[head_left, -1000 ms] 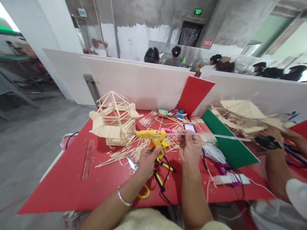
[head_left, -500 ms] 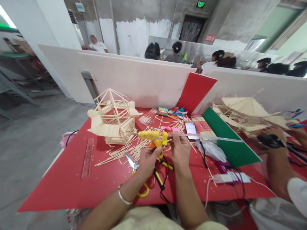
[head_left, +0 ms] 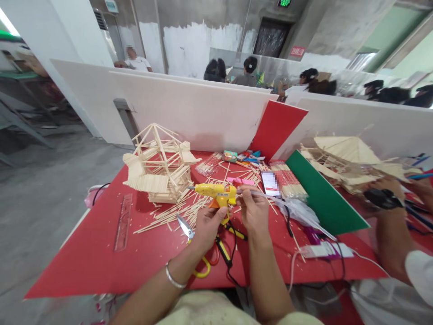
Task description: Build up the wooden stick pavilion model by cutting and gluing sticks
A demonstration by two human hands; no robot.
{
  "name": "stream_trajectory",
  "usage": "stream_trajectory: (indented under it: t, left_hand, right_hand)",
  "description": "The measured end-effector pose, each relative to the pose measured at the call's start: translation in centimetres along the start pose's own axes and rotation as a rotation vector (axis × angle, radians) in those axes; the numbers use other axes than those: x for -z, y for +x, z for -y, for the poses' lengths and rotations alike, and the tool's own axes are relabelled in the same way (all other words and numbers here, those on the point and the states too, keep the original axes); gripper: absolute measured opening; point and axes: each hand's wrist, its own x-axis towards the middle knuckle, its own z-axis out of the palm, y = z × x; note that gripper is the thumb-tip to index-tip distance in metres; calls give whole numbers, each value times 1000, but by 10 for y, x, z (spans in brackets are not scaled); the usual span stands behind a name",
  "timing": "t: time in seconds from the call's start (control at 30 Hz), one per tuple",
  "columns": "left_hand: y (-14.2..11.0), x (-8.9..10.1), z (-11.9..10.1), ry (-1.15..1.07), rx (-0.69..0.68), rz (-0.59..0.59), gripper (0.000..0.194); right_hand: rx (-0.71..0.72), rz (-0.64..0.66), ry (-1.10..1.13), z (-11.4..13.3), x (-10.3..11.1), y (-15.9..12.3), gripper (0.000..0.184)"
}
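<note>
A yellow hot glue gun (head_left: 216,191) is held level above the table, nozzle to the left. My left hand (head_left: 209,225) is closed around its grip. At its rear end, my right hand (head_left: 253,210) pinches a long translucent glue stick (head_left: 304,216), which slopes down to the right. Behind and left of the nozzle stands a wooden stick model of a pavilion (head_left: 162,167), its roof partly bare frame. Scissors (head_left: 186,227) with yellow handles lie partly under my left wrist. Yellow-and-black handled pliers (head_left: 225,250) lie below the gun.
Loose wooden sticks (head_left: 169,218) litter the red table (head_left: 84,266). A clear ruler (head_left: 122,223) lies left. A phone (head_left: 270,184), a green board (head_left: 324,198) and a power strip (head_left: 326,249) are on the right. Another person's arm (head_left: 389,225) works at a second stick model (head_left: 345,158).
The glue stick's free end has swung downward, from nearly level to a slope. My right hand stays at the gun's rear; my left hand keeps its grip.
</note>
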Motion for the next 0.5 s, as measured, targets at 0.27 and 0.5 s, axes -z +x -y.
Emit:
stream_trajectory:
  t: [0.27, 0.5]
  left_hand:
    - [-1, 0, -4, 35, 3, 26, 29]
    - [-1, 1, -6, 33, 0, 2, 29]
  right_hand:
    - [6, -111, -67, -9, -1, -1, 32]
    - [-45, -1, -4, -4, -3, -2, 30]
